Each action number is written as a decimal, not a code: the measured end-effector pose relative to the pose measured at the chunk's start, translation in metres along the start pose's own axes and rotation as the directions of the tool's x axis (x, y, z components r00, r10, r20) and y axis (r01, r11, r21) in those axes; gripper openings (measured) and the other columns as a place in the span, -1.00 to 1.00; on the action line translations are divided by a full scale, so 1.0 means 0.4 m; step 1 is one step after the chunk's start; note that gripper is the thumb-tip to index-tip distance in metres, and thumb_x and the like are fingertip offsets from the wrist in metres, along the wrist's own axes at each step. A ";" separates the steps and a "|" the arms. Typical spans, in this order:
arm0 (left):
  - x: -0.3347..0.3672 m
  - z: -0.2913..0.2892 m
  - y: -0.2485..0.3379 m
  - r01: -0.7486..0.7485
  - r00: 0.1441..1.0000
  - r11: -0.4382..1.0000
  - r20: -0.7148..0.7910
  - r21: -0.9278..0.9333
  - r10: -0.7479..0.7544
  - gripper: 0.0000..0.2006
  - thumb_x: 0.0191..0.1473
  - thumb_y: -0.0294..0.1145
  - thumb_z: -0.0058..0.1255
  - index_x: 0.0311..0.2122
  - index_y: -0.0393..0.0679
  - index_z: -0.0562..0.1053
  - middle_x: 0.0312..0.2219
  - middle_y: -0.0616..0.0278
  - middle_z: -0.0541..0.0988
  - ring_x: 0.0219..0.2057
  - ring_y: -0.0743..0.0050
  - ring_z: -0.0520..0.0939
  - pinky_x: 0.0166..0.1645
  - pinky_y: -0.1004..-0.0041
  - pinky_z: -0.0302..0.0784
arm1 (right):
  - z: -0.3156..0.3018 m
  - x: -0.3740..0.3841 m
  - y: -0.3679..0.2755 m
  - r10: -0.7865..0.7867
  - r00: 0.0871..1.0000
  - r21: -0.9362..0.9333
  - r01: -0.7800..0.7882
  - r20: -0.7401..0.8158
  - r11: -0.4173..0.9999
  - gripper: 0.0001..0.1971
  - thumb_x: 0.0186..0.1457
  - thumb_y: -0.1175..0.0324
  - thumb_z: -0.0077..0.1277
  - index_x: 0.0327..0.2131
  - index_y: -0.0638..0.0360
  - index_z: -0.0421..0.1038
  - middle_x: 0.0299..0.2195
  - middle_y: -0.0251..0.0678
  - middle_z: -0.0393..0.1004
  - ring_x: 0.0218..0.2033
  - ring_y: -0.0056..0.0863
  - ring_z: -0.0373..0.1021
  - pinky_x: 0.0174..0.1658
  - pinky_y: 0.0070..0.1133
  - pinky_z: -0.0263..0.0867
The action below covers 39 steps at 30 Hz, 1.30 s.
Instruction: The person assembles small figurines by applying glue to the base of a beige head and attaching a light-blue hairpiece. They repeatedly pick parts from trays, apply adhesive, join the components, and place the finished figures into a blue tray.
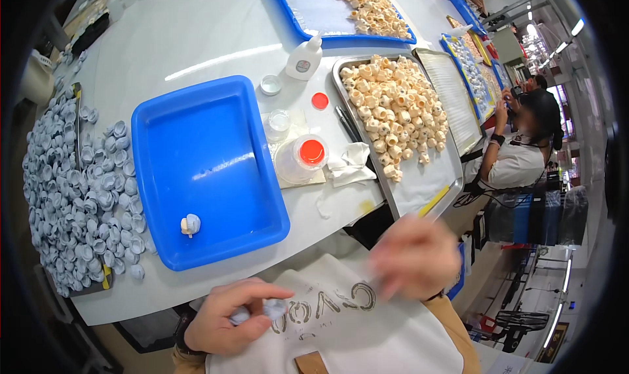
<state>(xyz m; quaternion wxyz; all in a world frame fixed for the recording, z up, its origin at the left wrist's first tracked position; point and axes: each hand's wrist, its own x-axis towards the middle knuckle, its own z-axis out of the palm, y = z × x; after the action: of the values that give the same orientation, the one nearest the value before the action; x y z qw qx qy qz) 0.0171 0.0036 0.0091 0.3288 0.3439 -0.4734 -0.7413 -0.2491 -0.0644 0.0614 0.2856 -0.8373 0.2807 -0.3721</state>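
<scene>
My left hand [229,321] is closed over my lap, its fingers wrapped round pale grey-blue hollow cap-shaped pieces [275,308]; a part shows beyond the thumb and another inside the curled fingers, and I cannot tell if these are one or two. To the right, my right hand [419,259] hovers near the front corner of a metal tray [386,194], smeared by motion, so what its fingers hold is hidden. In the blue tray [203,131] lies one small figure piece [190,225], cream with a grey-blue cap on it.
Many grey-blue caps [85,197] are heaped at the left. Cream head-shaped pieces [393,105] fill the metal tray. Between the trays stand a red-topped jar [298,161], a white squeeze bottle [304,59], a small glass cup [270,84] and crumpled tissue [352,164]. Another person [524,151] sits at the right.
</scene>
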 end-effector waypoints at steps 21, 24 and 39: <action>-0.004 -0.011 0.004 -0.064 0.976 0.972 -0.218 -0.226 0.013 -0.65 -0.17 -0.59 -0.04 -0.16 -0.33 0.39 -0.47 0.23 0.47 -0.66 0.68 0.34 -0.50 0.61 0.28 | 0.039 0.134 0.054 0.148 0.968 -0.314 -0.207 -0.200 0.927 -0.66 -0.32 0.65 0.09 -0.31 0.31 0.44 -0.45 -0.21 0.42 -0.43 -0.43 0.37 -0.38 -0.58 0.26; -0.011 -0.037 -0.024 -0.108 0.988 0.985 -0.124 -0.138 0.091 -0.64 -0.18 -0.60 -0.04 -0.15 -0.31 0.38 -0.52 0.27 0.46 -0.67 0.69 0.35 -0.52 0.63 0.26 | 0.045 0.146 0.083 0.253 0.943 -0.417 -0.323 -0.216 0.850 -0.69 -0.29 0.62 0.11 -0.32 0.27 0.45 -0.46 -0.24 0.42 -0.45 -0.42 0.36 -0.40 -0.58 0.25; -0.004 -0.040 -0.011 -0.121 0.985 0.990 -0.130 -0.078 0.110 -0.67 -0.14 -0.54 0.00 -0.16 -0.28 0.42 -0.60 0.33 0.39 -0.64 0.70 0.33 -0.51 0.63 0.23 | 0.075 0.169 0.120 0.176 0.984 -0.508 -0.160 -0.017 0.847 -0.72 -0.26 0.59 0.15 -0.33 0.24 0.46 -0.48 -0.27 0.40 -0.48 -0.43 0.31 -0.45 -0.58 0.22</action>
<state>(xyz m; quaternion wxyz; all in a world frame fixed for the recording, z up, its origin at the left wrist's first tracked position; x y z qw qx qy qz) 0.0303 -0.0011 0.0001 0.4149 0.3473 -0.4386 -0.7175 -0.1995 -0.1350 0.0430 0.0913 -0.8607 0.4363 -0.2460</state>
